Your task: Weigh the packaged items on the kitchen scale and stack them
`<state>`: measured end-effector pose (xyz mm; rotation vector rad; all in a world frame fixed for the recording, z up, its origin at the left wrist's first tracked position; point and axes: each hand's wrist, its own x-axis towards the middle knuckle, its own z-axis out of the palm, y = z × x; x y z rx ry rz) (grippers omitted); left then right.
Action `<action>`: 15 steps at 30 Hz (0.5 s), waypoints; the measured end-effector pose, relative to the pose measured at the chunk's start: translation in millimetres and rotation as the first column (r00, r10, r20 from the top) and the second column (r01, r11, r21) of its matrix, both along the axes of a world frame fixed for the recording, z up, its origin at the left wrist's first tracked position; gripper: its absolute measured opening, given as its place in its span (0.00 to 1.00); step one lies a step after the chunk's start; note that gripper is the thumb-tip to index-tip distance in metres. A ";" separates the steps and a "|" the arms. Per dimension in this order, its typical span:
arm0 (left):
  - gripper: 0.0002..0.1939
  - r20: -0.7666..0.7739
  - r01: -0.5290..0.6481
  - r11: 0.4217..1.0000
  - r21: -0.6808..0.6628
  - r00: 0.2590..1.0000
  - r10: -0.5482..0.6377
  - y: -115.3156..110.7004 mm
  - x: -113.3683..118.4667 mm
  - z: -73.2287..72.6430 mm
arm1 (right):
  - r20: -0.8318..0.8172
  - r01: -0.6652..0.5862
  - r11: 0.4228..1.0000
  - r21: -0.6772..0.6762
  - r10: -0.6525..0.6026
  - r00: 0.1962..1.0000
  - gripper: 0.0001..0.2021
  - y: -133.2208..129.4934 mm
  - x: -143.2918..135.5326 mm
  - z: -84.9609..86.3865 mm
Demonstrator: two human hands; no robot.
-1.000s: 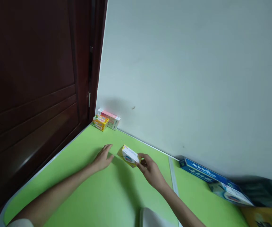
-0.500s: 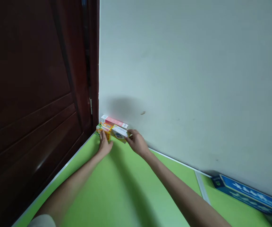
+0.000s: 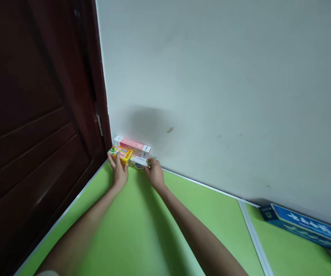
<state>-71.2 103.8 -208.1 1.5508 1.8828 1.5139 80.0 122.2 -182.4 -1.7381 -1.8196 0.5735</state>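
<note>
Three small cartons stand in the corner on a green surface. My left hand grips the orange-and-yellow box, fingers at its left and front, thumb near its right end. A white-and-yellow box sits just to its right, its right end pinched between the thumb and fingers of my right hand. Behind both, a long pink-and-white box lies along the wall, touched by neither hand. My fingers cover part of the two front boxes.
A dark red wooden door with a hinge borders the left side. The pale wall rises behind the boxes. A long blue box lies against the wall at far right, past a white strip across the green surface.
The view has shifted a little. My right hand has brought the white-and-yellow box closer in beside the orange one. My left thumb and fingers now sit more around the orange-and-yellow box.
</note>
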 end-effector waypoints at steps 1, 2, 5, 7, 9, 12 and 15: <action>0.33 -0.012 0.001 1.000 0.001 1.000 -0.001 0.0 -0.4 -0.2 | -0.005 -0.004 1.000 -0.005 0.004 1.000 0.17 1.1 -1.7 -0.7; 0.33 -0.023 0.002 1.000 0.000 1.000 -0.002 0.1 -0.8 0.0 | -0.009 -0.012 1.000 -0.010 0.012 1.000 0.18 1.7 -2.5 -0.9; 0.32 -0.056 0.003 1.000 -0.022 0.998 -0.005 0.4 -2.1 3.9 | -0.014 -0.035 0.999 -0.034 0.035 0.999 0.18 0.5 -2.5 2.1; 0.32 -0.076 0.013 0.999 -0.039 0.997 -0.016 -2.3 -1.1 9.6 | -0.014 -0.052 0.997 -0.050 0.051 0.999 0.18 -4.0 -0.6 7.8; 0.33 -0.097 0.026 0.999 -0.039 0.995 -0.030 -11.3 3.1 16.1 | -0.015 -0.082 0.994 -0.067 0.081 0.997 0.21 -14.3 3.8 16.2; 0.35 -0.198 0.130 0.990 -0.052 0.970 -0.138 -42.8 16.0 21.8 | -0.025 -0.195 0.975 -0.102 0.193 0.981 0.24 -46.9 19.0 31.1; 0.28 -0.289 0.366 0.919 -0.147 0.872 -0.394 -92.7 33.4 19.4 | -0.055 -0.423 0.888 -0.180 0.420 0.906 0.18 -102.2 47.2 44.7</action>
